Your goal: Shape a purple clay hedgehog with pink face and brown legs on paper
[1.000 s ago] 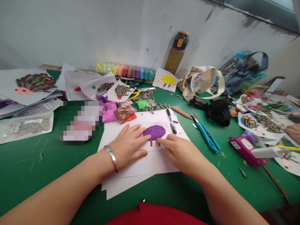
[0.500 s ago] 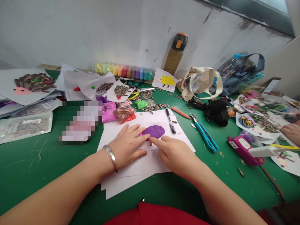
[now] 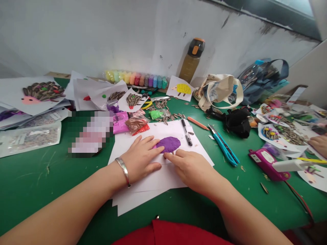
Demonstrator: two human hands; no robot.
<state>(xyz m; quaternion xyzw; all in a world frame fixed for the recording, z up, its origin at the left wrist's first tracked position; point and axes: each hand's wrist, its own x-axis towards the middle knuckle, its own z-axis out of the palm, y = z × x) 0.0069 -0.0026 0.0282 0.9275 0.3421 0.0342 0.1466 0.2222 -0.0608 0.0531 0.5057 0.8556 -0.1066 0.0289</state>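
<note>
Well, desk: green, running out on every side of the purple clay.
Paper: white sheets lying beneath the clay; thin and light, we judge, so best lifted by edges clear of it.
Left hand: at the clay's left, grip spread flat with nothing held, fingertips over its edge.
Right hand: just on our side of the clay, index finger extended; the curled grip hides whether we hold anything.
Clay: on the paper; probably soft, light and easily dented, so we'd press with flat fingertips, not pinch.
</note>
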